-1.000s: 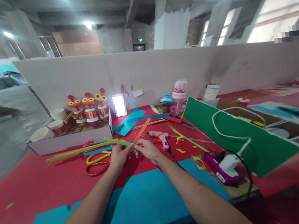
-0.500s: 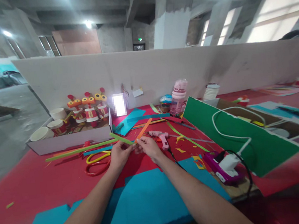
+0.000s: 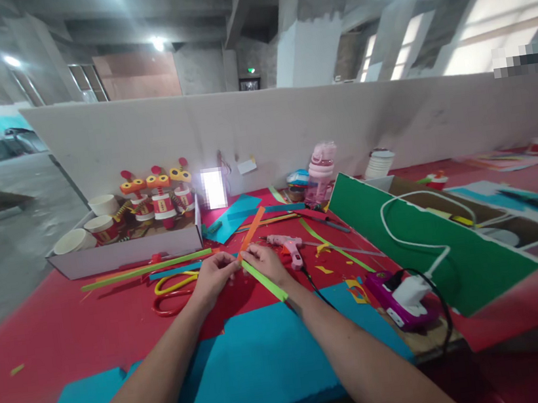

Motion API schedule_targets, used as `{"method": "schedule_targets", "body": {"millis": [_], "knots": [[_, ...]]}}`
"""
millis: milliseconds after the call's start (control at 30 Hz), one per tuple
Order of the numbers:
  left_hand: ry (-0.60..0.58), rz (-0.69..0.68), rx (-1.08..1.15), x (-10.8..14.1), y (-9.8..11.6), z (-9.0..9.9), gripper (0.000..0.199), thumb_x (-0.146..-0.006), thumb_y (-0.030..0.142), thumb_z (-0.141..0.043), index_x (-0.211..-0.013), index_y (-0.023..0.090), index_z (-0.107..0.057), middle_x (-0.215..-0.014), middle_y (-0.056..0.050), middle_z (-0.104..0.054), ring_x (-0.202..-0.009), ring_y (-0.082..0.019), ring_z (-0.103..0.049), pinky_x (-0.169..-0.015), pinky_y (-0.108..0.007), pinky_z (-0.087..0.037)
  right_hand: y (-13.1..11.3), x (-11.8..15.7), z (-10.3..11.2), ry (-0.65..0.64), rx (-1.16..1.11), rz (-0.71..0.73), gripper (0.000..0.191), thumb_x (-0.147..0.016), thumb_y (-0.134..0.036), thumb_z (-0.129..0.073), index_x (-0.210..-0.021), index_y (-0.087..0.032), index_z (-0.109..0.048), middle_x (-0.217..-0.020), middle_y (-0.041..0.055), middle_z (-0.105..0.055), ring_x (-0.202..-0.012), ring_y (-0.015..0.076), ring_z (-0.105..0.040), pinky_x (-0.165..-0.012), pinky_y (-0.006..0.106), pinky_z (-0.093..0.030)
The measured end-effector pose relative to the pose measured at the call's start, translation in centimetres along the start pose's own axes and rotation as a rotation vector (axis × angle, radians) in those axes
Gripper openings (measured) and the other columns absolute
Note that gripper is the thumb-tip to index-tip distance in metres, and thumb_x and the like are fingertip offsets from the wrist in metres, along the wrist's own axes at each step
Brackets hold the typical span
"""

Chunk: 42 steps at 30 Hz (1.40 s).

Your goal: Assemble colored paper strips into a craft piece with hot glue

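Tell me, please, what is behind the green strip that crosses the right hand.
Behind the green strip, in this view, are the right hand and some red tabletop. The part of the hand directly covered cannot be seen.

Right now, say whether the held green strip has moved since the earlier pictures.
Yes: the green strip swung rightward and nearer, away from the white box and toward the blue sheet.

Ceiling lamps point(image 3: 157, 43) flare and windows point(image 3: 497, 13) glow at right, with stretched, soft outer edges.
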<state>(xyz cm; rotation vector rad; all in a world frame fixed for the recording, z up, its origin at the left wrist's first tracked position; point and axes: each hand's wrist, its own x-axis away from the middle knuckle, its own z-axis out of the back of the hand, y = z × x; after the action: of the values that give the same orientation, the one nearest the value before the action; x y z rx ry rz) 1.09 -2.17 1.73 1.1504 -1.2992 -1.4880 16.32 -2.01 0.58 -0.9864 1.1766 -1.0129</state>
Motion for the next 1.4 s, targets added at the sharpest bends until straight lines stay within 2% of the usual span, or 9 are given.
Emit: {"method": "schedule_targets", "body": {"millis": [133, 233, 300, 467, 633, 800, 1033, 1233, 1400], "knots": [[0.041, 0.024, 0.129, -0.1, -0.2, 0.1, 0.026, -0.063, 0.036, -0.071, -0.062, 0.014, -0.057, -0.048, 0.001, -0.054, -0.04, -0.008, -0.044, -0.041, -0.02, -0.034, -0.3, 0.3, -0.5, 0.015, -0.228, -0.066, 0.018, -0.076, -0.039, -0.056, -0.08, -0.021, -0.054, -0.065, -0.0032, -0.058, -0.056, 0.0124, -0.058, -0.056, 0.025, -0.047], [0.1, 0.031, 0.212, -0.2, -0.4, 0.2, 0.024, -0.062, 0.033, -0.071, -0.06, 0.014, -0.057, -0.044, 0.002, -0.051, -0.037, -0.007, -0.042, -0.039, -0.02, -0.031, -0.9, 0.8, -0.9, -0.094, -0.287, -0.085, 0.026, -0.067, -0.033, -0.068, -0.086, -0.021, -0.055, -0.072, -0.0021, -0.062, -0.065, 0.0131, -0.061, -0.066, 0.027, -0.05], [0.123, 0.025, 0.231, -0.3, -0.6, 0.1, 0.024, -0.062, 0.032, -0.072, -0.06, 0.014, -0.057, -0.043, 0.003, -0.051, -0.038, -0.007, -0.042, -0.039, -0.02, -0.031, -1.0, 1.0, -1.0, -0.118, -0.289, -0.077, 0.032, -0.063, -0.033, -0.073, -0.086, -0.02, -0.056, -0.075, -0.001, -0.063, -0.068, 0.0138, -0.061, -0.068, 0.027, -0.05], [0.098, 0.025, 0.223, -0.1, -0.8, -0.2, 0.024, -0.062, 0.034, -0.073, -0.064, 0.014, -0.059, -0.049, 0.002, -0.055, -0.041, -0.007, -0.044, -0.041, -0.02, -0.031, 0.2, 0.4, -1.2, 0.0, -0.308, -0.138, 0.03, -0.071, -0.048, -0.063, -0.071, -0.018, -0.059, -0.063, -0.0001, -0.061, -0.058, 0.014, -0.059, -0.064, 0.03, -0.053], [0.036, 0.086, 0.261, 0.1, -0.8, -0.4, 0.023, -0.061, 0.031, -0.073, -0.067, 0.015, -0.058, -0.048, 0.002, -0.055, -0.04, -0.008, -0.045, -0.041, -0.02, -0.031, 1.1, 0.0, -1.0, 0.085, -0.284, -0.137, 0.025, -0.072, -0.045, -0.064, -0.071, -0.02, -0.06, -0.063, -0.0002, -0.062, -0.055, 0.0142, -0.059, -0.063, 0.032, -0.053], [0.05, 0.077, 0.241, 0.0, -0.8, -0.4, 0.025, -0.061, 0.033, -0.073, -0.064, 0.015, -0.056, -0.047, 0.002, -0.055, -0.041, -0.008, -0.045, -0.041, -0.019, -0.031, 0.5, 0.4, -0.9, 0.049, -0.242, -0.082, 0.019, -0.07, -0.036, -0.065, -0.069, -0.018, -0.062, -0.062, 0.0004, -0.062, -0.057, 0.0144, -0.059, -0.063, 0.03, -0.052], [0.002, 0.117, 0.172, -0.1, -0.8, 0.0, 0.026, -0.062, 0.033, -0.073, -0.067, 0.015, -0.055, -0.049, 0.002, -0.055, -0.04, -0.008, -0.046, -0.042, -0.02, -0.034, 0.6, 0.3, -0.3, 0.023, 0.009, -0.08, 0.013, -0.074, -0.03, -0.06, -0.066, -0.019, -0.061, -0.057, 0.0, -0.062, -0.056, 0.016, -0.061, -0.059, 0.028, -0.049], [0.041, 0.101, 0.208, 0.1, -0.5, -0.2, 0.027, -0.059, 0.031, -0.074, -0.064, 0.014, -0.054, -0.046, 0.003, -0.053, -0.04, -0.007, -0.045, -0.042, -0.02, -0.033, 0.6, 0.1, -0.5, -0.013, -0.15, -0.157, 0.021, -0.073, -0.035, -0.06, -0.067, -0.015, -0.063, -0.058, 0.0024, -0.064, -0.052, 0.0134, -0.06, -0.054, 0.025, -0.048], [0.054, 0.118, 0.208, 0.1, -0.5, -0.4, 0.028, -0.057, 0.031, -0.075, -0.063, 0.014, -0.054, -0.048, 0.003, -0.054, -0.041, -0.007, -0.046, -0.042, -0.02, -0.033, 0.4, 0.2, -0.5, -0.012, -0.119, -0.181, 0.022, -0.07, -0.035, -0.063, -0.066, -0.013, -0.062, -0.056, 0.0022, -0.063, -0.049, 0.0115, -0.058, -0.051, 0.022, -0.045]]}}
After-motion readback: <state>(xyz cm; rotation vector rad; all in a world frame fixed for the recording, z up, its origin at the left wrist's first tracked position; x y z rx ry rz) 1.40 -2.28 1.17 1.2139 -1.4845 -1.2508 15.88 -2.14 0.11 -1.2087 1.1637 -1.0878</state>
